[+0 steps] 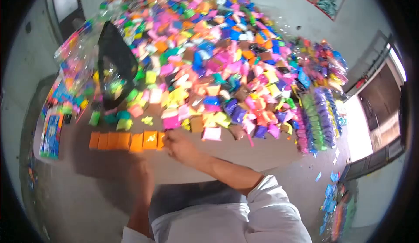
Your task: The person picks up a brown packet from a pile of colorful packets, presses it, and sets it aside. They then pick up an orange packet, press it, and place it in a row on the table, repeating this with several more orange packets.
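A row of orange packets (pixel 118 141) lies side by side near the front edge of the table (pixel 192 173). At the row's right end, my right hand (pixel 178 144) has its fingers closed on the last orange packet (pixel 161 141). My left hand (pixel 142 168) is below the row, nearest to its middle packets, and is smeared by motion, so its fingers cannot be made out. Beyond both hands rises a large heap of small colourful packets (pixel 209 64). A magenta packet (pixel 171 122) lies just above my right hand.
A black bag (pixel 115 64) lies on the heap's left side. A blue and green box (pixel 51 134) stands at the table's left end. Long strips of packets (pixel 322 116) hang at the right end. More packets (pixel 329 203) lie on the floor at the right.
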`<state>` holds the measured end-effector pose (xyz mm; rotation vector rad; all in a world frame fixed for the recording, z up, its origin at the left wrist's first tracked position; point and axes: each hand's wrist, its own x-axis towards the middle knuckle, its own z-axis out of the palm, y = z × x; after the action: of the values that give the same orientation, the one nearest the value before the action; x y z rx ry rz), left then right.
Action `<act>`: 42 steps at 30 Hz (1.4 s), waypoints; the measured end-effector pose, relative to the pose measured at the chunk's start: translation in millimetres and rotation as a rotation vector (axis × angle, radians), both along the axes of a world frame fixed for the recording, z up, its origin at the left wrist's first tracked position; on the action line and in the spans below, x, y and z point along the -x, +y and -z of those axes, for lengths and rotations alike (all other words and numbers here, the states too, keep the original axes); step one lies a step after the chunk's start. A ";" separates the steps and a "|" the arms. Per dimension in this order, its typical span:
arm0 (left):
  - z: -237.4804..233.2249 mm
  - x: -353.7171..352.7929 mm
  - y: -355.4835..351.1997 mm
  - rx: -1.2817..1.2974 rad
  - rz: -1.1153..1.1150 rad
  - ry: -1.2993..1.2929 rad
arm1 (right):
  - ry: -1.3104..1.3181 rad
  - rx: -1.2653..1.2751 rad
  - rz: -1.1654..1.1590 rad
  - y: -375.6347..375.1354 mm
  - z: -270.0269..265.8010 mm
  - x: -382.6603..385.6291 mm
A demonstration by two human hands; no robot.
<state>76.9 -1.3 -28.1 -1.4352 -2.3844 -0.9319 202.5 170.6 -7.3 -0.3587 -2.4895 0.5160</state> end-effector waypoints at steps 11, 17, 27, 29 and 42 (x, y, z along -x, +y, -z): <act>-20.8 -0.1 14.5 0.046 0.022 -0.047 | 0.379 -0.262 0.396 126.4 -92.0 -58.8; -21.3 -6.0 14.8 0.156 -0.097 0.025 | 0.086 -0.291 0.852 278.9 -140.7 -127.6; -25.7 -12.6 11.5 0.189 -0.190 -0.016 | -0.134 -0.289 1.044 357.6 -102.3 -131.8; -32.6 -14.6 10.3 0.198 -0.178 -0.070 | -0.066 -0.319 1.040 359.2 -105.1 -137.4; -13.3 -46.3 46.3 0.093 0.453 -0.721 | 0.564 1.212 0.138 100.6 -118.9 -151.2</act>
<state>123.2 45.0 -14.8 -1.9870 -2.6214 -1.7133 353.6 271.2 111.7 -0.6895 -1.3578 1.7441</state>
